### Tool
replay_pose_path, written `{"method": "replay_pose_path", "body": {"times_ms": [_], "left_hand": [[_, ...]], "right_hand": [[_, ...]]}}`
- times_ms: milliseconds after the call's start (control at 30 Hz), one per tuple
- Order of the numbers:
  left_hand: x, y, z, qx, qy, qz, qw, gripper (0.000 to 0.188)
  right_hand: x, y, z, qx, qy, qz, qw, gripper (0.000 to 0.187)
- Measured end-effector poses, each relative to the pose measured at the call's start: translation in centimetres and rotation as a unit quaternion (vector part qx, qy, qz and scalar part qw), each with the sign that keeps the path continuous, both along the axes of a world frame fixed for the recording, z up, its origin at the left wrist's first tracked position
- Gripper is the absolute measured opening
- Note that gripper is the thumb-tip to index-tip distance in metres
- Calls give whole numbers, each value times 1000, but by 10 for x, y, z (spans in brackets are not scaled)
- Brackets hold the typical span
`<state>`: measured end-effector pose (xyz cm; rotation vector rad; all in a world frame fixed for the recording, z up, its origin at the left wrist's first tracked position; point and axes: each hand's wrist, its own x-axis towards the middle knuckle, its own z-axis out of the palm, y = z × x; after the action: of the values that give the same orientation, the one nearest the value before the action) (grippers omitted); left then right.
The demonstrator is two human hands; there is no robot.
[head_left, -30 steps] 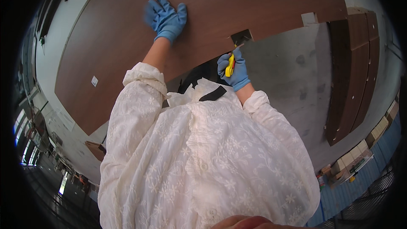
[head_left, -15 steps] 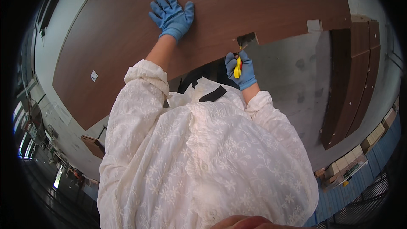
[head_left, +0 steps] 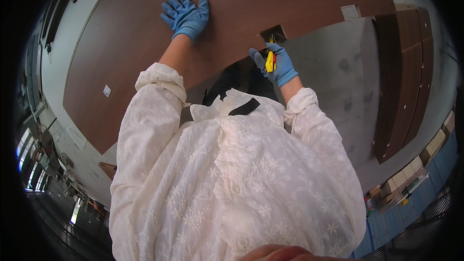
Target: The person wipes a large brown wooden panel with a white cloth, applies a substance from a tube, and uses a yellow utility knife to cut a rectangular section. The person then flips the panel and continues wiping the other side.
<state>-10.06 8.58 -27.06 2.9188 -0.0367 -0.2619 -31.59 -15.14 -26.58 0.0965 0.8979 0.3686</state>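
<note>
A large brown wood-grain panel (head_left: 130, 43) lies in front of me. My left hand (head_left: 186, 18), in a blue glove, rests on it with the palm down and fingers spread. At the panel's near edge, to the right of that hand, there is a small dark square notch (head_left: 274, 33). My right hand (head_left: 280, 65), gloved in blue too, grips a yellow utility knife (head_left: 271, 61) with a red part on its side. The knife's tip points away from me into the notch; whether the blade touches the panel's edge I cannot tell.
A pale label (head_left: 350, 12) sits by the panel's near edge at the right. Stacked brown boards (head_left: 408, 77) stand farther right. Cartons (head_left: 401, 181) line a blue surface (head_left: 394, 224) at the lower right. A small white sticker (head_left: 107, 91) is on the panel's left part.
My right hand has moved the knife up to the notch, and its fingers have loosened slightly. The left hand stays spread on the panel. The whole view has shifted a little.
</note>
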Motion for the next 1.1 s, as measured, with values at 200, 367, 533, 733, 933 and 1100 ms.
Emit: {"method": "replay_pose_path", "body": {"times_ms": [200,367,533,733,933,1100], "left_hand": [[4,4,-5,1,9,-2,1000,104],[5,5,-9,15,-1,1,1000,104],[4,3,-7,11,4,2,1000,104],[3,2,-3,-3,9,1,1000,104],[2,2,-1,-5,18,2,1000,104],[1,1,-1,-3,17,4,1000,104]], "right_hand": [[-27,12,24,-268,80,165,946,43],[-60,26,58,-681,-6,380,626,42],[-45,31,68,-800,-31,480,359,33],[-34,33,70,-790,-14,512,338,31],[-37,31,70,-793,-9,509,336,31],[-37,27,72,-791,-25,508,339,31]]}}
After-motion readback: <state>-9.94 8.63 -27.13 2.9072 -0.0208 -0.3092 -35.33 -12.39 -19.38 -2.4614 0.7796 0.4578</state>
